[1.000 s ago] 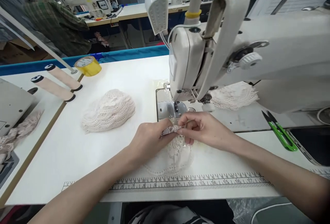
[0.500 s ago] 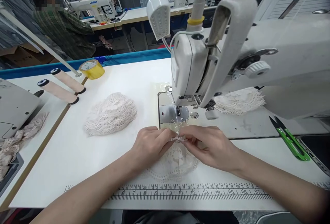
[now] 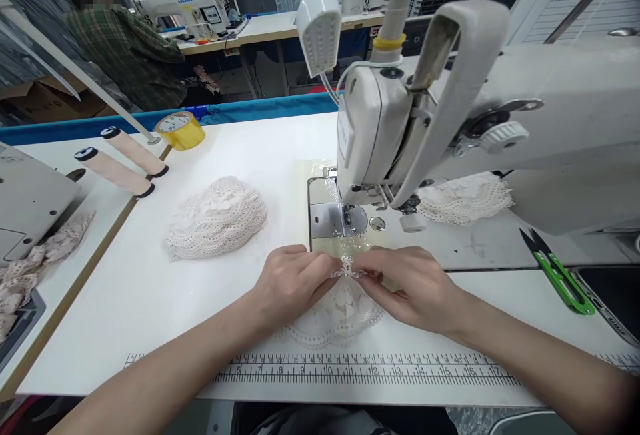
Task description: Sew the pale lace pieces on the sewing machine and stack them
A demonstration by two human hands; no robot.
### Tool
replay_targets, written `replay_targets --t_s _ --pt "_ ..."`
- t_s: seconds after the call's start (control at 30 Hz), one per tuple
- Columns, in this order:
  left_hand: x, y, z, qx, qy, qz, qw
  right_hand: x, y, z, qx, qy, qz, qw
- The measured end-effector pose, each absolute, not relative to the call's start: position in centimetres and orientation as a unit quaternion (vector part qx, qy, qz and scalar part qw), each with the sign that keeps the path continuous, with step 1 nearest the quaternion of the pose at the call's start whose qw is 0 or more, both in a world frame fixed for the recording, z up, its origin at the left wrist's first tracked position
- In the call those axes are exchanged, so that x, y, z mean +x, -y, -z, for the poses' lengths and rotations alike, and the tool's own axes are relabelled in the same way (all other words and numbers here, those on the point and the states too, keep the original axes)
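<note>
Both hands pinch the top edge of a white scalloped lace piece [image 3: 334, 323] just in front of the sewing machine's needle plate [image 3: 330, 220]. My left hand [image 3: 295, 281] grips the edge from the left, fingers closed. From the other side my right hand [image 3: 413, 281] holds it between thumb and fingers. A short gathered stretch of edge shows between the fingertips, and the rest of the lace hangs flat on the table toward me. The presser foot [image 3: 346, 215] sits just beyond the fingertips. The lace is apart from the needle.
A lace pile [image 3: 217, 218] lies left, another lace stack [image 3: 465, 198] behind the machine head [image 3: 373, 135]. Green thread snips [image 3: 560, 275] and a phone [image 3: 613, 298] are right. Thread cones [image 3: 115, 171] and yellow tape [image 3: 181, 131] stand back left. A co-worker [image 3: 125, 55] sits beyond.
The view has shifted slightly. Both hands stay on the lace edge, with the fingertips a little farther apart and more of the gathered edge showing between them.
</note>
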State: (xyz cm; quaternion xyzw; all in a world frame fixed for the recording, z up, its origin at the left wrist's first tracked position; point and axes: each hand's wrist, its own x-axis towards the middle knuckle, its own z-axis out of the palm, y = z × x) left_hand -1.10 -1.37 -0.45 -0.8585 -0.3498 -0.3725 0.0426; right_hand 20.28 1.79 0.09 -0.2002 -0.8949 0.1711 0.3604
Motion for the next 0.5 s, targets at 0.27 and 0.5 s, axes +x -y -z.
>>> replay_targets --t_s 0.27,0.5 --pt "-0.96 1.4 0.2 -0.858 0.344 0.378 0.058 20.14 -2.0 0.05 -0.202 0.894 -0.175 0.359" --pt "-1.02 1.65 0.12 -0.855 0.343 0.384 0.064 19.98 -1.74 -0.66 -0.184 0.894 -0.109 0.395"
